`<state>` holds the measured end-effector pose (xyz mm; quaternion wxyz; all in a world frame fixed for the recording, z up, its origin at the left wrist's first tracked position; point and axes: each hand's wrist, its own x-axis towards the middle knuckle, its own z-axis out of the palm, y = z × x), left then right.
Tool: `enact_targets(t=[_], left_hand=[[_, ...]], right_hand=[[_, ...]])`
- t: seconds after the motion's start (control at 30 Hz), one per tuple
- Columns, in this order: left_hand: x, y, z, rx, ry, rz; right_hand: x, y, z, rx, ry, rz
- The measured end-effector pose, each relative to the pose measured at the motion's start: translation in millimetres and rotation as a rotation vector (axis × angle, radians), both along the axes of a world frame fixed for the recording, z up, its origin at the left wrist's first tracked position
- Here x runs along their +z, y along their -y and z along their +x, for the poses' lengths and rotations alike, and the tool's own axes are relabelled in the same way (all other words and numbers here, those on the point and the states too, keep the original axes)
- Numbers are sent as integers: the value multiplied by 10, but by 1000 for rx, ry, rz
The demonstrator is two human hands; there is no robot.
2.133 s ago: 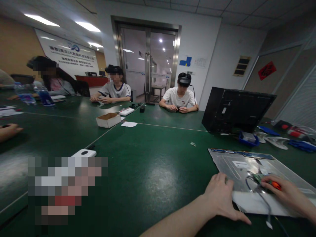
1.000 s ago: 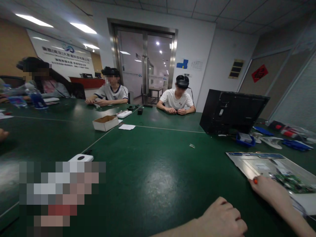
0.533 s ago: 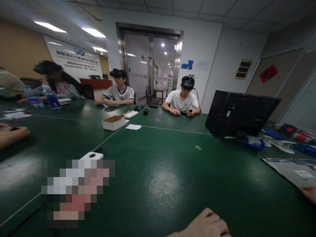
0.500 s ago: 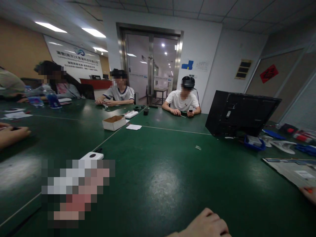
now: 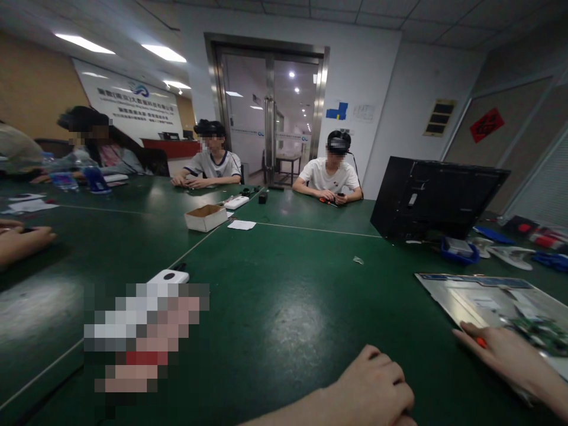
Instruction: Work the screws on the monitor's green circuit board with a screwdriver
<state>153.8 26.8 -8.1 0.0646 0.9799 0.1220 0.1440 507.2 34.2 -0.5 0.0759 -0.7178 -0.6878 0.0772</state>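
Note:
My left hand (image 5: 375, 381) rests on the green table at the bottom centre. Its fingers are curled in, and whatever may lie inside them is hidden. At the right, my right hand (image 5: 501, 352) grips the near edge of a flat display panel (image 5: 461, 299). A small orange piece (image 5: 480, 342), like the end of a tool handle, shows between its thumb and fingers. A green circuit board (image 5: 544, 331) and pale flaps lie on the panel's upper face. The panel's far right part runs out of view.
Behind the panel stands a black monitor (image 5: 439, 201) with a blue tray (image 5: 459, 251) beside it. A clear scrap (image 5: 358, 260), an open white box (image 5: 206, 219) and a white device (image 5: 175, 277) lie on the table (image 5: 284, 272). Other people sit across and to the left.
My right hand and the display panel have moved left, further into view, exposing the circuit board. My left hand has risen slightly in view, still curled.

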Motion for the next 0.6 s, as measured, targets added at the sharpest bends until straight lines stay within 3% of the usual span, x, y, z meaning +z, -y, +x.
enact_targets(t=[0.1, 0.17, 0.3, 0.47, 0.6], left_hand=[[216, -47, -123, 166, 37, -104], [350, -103, -191, 270, 53, -152], [504, -315, -238, 452, 81, -241], [489, -626, -248, 609, 31, -311], [354, -686, -392, 670, -82, -315]], right_hand=[[90, 102, -728, 59, 26, -63], [127, 178, -1187, 139, 40, -22], [280, 331, -2024, 292, 28, -82], [482, 381, -2868, 502, -17, -214], [222, 361, -3349, 761, 53, -221]])
